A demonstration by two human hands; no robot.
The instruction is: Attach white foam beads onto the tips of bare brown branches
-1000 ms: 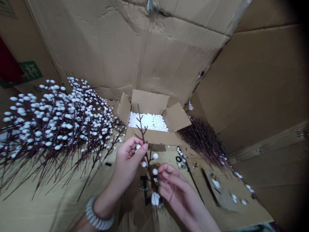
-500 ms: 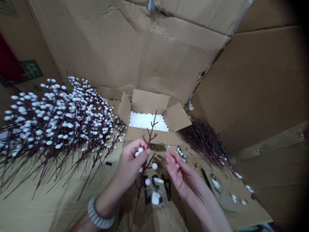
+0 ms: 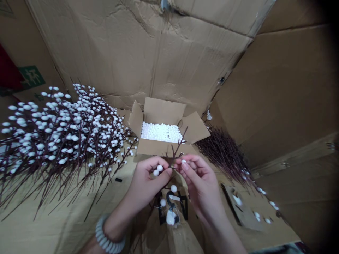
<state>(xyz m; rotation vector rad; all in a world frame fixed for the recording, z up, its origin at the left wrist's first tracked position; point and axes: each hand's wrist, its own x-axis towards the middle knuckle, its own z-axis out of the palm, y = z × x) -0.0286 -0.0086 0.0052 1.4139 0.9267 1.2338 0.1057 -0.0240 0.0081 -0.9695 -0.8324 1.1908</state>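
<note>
Backdrop: large creased cardboard sheets (image 3: pixel 132 46) rise well beyond the fingertips, with a green sign (image 3: pixel 31 77) far off past the left fingers.
Carton: an open cardboard carton (image 3: pixel 161 111), flaps spread, stands just beyond the fingertips, filled with white foam balls (image 3: pixel 161 133).
Left of the fingers: a large pile of white-budded branches (image 3: pixel 60 130) lies near the left hand.
Right of the fingers: a bundle of bare brown stems (image 3: pixel 222 155) lies well out past the right hand.
Twig: a thin brown forked twig (image 3: pixel 176 150) stands between the two hands, its tips reaching up in front of the carton. Two white balls (image 3: pixel 173 188) sit just below the fingers.
Left hand (image 3: pixel 149 180): curled, fingers together, thumb closed beside two small foam balls (image 3: pixel 158 170); a white beaded bracelet (image 3: pixel 108 236) circles the wrist.
Right hand (image 3: pixel 197 183): fingertips (image 3: pixel 182 165) pinched together on a tiny white ball (image 3: pixel 183 161), right beside the twig's fork.
Grip: both hands work close together at the fork, keeping the small pieces steady.
</note>
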